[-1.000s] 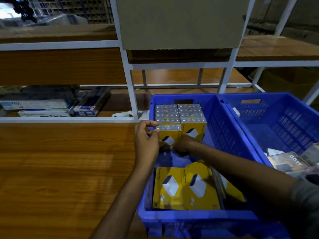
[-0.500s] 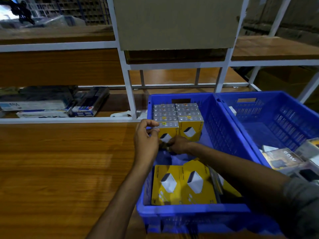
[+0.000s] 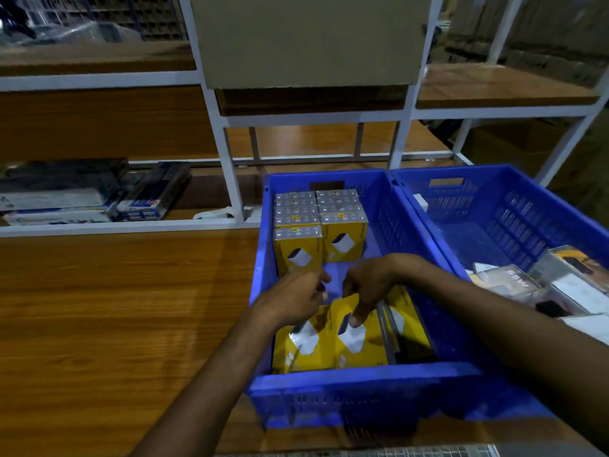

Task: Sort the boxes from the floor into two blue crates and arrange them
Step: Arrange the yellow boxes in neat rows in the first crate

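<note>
The left blue crate point(image 3: 362, 374) holds two rows of upright yellow boxes point(image 3: 342, 242) at its far end and flat yellow boxes point(image 3: 361, 349) at its near end. My right hand point(image 3: 369, 285) reaches down inside the crate, and its fingers curl over the top edge of a flat yellow box. My left hand point(image 3: 296, 298) hovers beside it over the left flat box, fingers loosely curled with nothing in them. The right blue crate point(image 3: 494, 173) holds clear-packed and white boxes point(image 3: 514, 282) at its near end.
Both crates sit on a wooden surface point(image 3: 115, 308) that stretches to the left. Behind them stands a white metal rack point(image 3: 227, 179) with flat packages point(image 3: 66, 199) on its low shelf. A beige panel point(image 3: 309, 37) hangs above.
Both hands drew back from the upright row at the far end towards the flat yellow boxes at the near end. The right hand now grips one of them.
</note>
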The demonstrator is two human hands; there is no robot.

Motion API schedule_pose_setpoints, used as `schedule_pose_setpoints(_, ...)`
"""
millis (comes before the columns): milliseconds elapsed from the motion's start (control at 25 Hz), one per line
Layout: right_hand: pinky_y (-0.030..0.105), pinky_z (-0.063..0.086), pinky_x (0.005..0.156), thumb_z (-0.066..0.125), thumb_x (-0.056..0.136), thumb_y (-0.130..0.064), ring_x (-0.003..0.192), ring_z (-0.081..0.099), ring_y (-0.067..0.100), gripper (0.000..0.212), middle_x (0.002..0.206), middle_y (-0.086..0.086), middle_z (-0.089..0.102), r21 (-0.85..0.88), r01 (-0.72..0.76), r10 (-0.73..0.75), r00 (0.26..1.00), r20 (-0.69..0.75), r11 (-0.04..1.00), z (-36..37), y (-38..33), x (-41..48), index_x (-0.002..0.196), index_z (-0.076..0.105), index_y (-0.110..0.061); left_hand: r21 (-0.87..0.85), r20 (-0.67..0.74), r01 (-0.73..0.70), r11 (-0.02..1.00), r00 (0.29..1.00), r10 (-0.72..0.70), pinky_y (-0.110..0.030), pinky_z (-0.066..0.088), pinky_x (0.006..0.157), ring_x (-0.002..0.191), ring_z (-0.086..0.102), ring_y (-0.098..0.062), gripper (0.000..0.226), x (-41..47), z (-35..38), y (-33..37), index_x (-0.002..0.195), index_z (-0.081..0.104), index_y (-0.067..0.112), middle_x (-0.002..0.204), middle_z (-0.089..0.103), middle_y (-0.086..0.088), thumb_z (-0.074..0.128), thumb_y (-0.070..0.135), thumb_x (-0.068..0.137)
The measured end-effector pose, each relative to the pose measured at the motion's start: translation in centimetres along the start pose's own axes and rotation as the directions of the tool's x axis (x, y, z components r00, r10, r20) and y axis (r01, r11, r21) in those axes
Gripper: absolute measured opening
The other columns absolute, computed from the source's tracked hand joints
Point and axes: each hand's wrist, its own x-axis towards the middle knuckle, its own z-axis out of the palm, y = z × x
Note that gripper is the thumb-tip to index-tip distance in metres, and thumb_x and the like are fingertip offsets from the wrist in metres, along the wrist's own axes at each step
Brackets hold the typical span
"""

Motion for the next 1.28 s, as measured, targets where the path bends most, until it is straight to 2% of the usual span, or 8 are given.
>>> schedule_pose_setpoints(160,0.033,0.052,0.088,0.084,0.083,-0.041,0.107,0.063,0.022,0.069,0.137,0.003,0.057,0.139,0.029,-0.025,0.999,-0.032,0.990,1.7,-0.1,-0.2,0.140,0.050,-0.022,0.032,0.040,0.058,0.998,0.997,-0.059,-0.034,0.046,0.097,0.131,0.057,-0.026,0.048,0.0,0.1,-0.2,0.149,0.046,0.010,0.138,0.064,-0.012,0.050,0.003,0.102)
schedule_pose_setpoints(360,0.033,0.051,0.069,0.085,0.085,-0.020,0.078,0.058,0.019,0.043,0.093,0.004,0.066,0.608,0.177,-0.071,0.978,-0.194,0.774,1.1,0.6,-1.8,0.120,0.062,-0.021,-0.079,-0.119,0.029,0.996,0.992,-0.039,-0.040,0.053,0.085,0.111,0.066,-0.032,0.033,0.0,-0.4,0.1,0.136,0.057,0.016,0.119,0.070,-0.012,0.044,0.029,0.109)
schedule_pose_setpoints(600,0.031,0.061,0.082,0.072,0.095,-0.022,0.102,0.074,0.026,0.033,0.117,0.012,0.075,0.891,0.406,0.165,0.883,-0.440,0.205,-0.7,3.4,-3.5,0.125,0.065,-0.010,-0.646,-0.239,0.000,0.764,0.950,-0.201,-0.048,0.061,0.081,0.092,0.073,-0.020,0.075,0.3,-1.0,0.0,0.127,0.059,0.027,0.103,0.072,-0.001,0.051,0.086,0.081)
schedule_pose_setpoints(800,0.035,0.057,0.097,0.071,0.092,-0.026,0.111,0.071,0.026,0.045,0.123,0.012,0.073,0.842,0.537,0.254,0.822,-0.510,-0.047,-1.1,3.5,-3.3,0.130,0.063,-0.005,-0.806,-0.211,-0.026,0.591,0.946,-0.246,-0.034,0.059,0.093,0.116,0.067,-0.017,0.046,0.2,-2.2,0.8,0.130,0.058,0.027,0.126,0.068,0.004,0.068,0.047,0.090)
schedule_pose_setpoints(1000,0.044,0.057,0.101,0.077,0.089,-0.014,0.112,0.072,0.021,0.042,0.120,0.003,0.076,0.723,0.649,0.181,0.701,-0.690,0.239,-0.3,3.5,-3.4,0.130,0.066,-0.014,-0.824,-0.285,-0.107,0.556,0.927,-0.243,-0.033,0.057,0.097,0.116,0.064,-0.012,0.036,-0.1,-2.1,1.1,0.132,0.048,0.028,0.121,0.064,0.009,0.064,0.024,0.100)
schedule_pose_setpoints(1120,0.038,0.060,0.089,0.084,0.083,-0.010,0.109,0.071,0.017,0.040,0.116,-0.002,0.075,0.258,0.720,0.075,0.276,-0.958,0.644,0.7,3.2,-3.8,0.120,0.068,-0.016,-0.623,-0.560,-0.294,0.725,0.814,-0.152,-0.029,0.056,0.089,0.112,0.065,-0.011,0.046,0.0,-2.0,0.2,0.116,0.056,0.029,0.119,0.066,0.002,0.075,-0.001,0.087)
schedule_pose_setpoints(1200,0.044,0.058,0.085,0.075,0.083,-0.005,0.110,0.069,0.026,0.036,0.119,0.007,0.072,-0.206,0.373,-0.222,-0.002,-0.975,0.905,1.7,3.2,-3.9,0.118,0.071,-0.008,-0.442,-0.717,-0.334,0.833,0.689,-0.104,-0.020,0.049,0.086,0.106,0.060,-0.005,0.056,-0.1,-2.3,0.1,0.103,0.061,0.027,0.114,0.059,-0.004,0.079,-0.017,0.072)
schedule_pose_setpoints(1280,0.046,0.056,0.077,0.065,0.086,-0.001,0.109,0.069,0.034,0.030,0.121,0.015,0.071,-0.456,0.082,-0.450,-0.079,-0.890,0.886,2.4,3.1,-4.0,0.115,0.073,0.000,-0.368,-0.780,-0.325,0.871,0.618,-0.099,-0.010,0.045,0.084,0.104,0.055,0.004,0.054,-0.5,-2.8,0.8,0.098,0.063,0.020,0.112,0.051,-0.004,0.080,-0.019,0.066)
